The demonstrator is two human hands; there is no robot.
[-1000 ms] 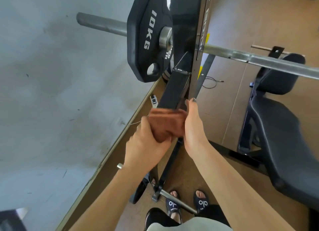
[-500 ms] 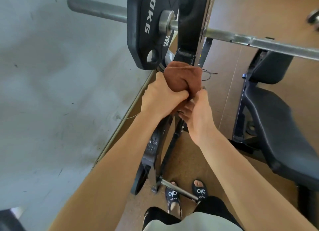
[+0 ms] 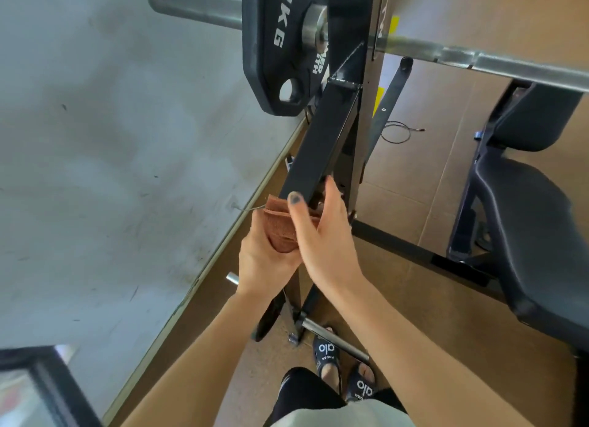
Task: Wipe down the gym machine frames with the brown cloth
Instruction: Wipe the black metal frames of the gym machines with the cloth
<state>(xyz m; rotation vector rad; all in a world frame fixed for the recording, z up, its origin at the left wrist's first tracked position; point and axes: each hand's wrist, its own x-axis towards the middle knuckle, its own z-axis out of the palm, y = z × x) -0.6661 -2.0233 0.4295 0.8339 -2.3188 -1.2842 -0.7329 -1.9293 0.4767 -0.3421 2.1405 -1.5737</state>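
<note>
While both hands close around it, the brown cloth (image 3: 280, 227) sits bunched against the near end of the black square-section frame post (image 3: 322, 143), a soft, ribbed terry wad against smooth painted steel. The left hand (image 3: 266, 262) grips the cloth from below, fingers curled round its underside, wrist bent up. The right hand (image 3: 322, 235) clamps from the right side: its thumb, nail painted dark, lies across the cloth and touches the post's near edge, while the fingers wrap behind the post. Both forearms reach up from the near edge, converging at the cloth.

Up the post, a welded seam joins it to the upright of the rack. Just left of that joint hangs a matte black weight plate (image 3: 274, 44) with angular edges, white lettering and a round hand hole, threaded on a dull grey steel barbell (image 3: 510, 65) that runs left and right. To the right stands a padded black bench (image 3: 535, 222) with a smooth vinyl surface. A scuffed grey wall (image 3: 111, 139) fills the left, tan floor (image 3: 424, 159) lies beneath, and black slides (image 3: 325, 351) show at the near edge.
</note>
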